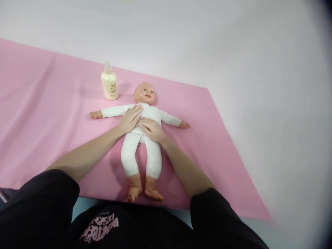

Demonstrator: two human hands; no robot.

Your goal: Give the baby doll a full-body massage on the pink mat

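A baby doll (153, 157) in a white cloth suit lies on its back, its bald head away from me and its bare feet near the table's front edge. Its arms are spread out to both sides. My left hand (130, 118) rests flat on the left side of its chest, fingers stretched out. Lower on the belly lies my right hand (151, 129), also flat, its fingertips pointing left and close to my left hand. Neither hand grips anything. The doll's torso is partly hidden under both hands.
A pump bottle (109, 84) of pale yellow liquid stands upright to the left of the doll's head. Pink cloth (207, 148) covers the table, with folds on the left. Behind it and to the right is a white wall (272, 103).
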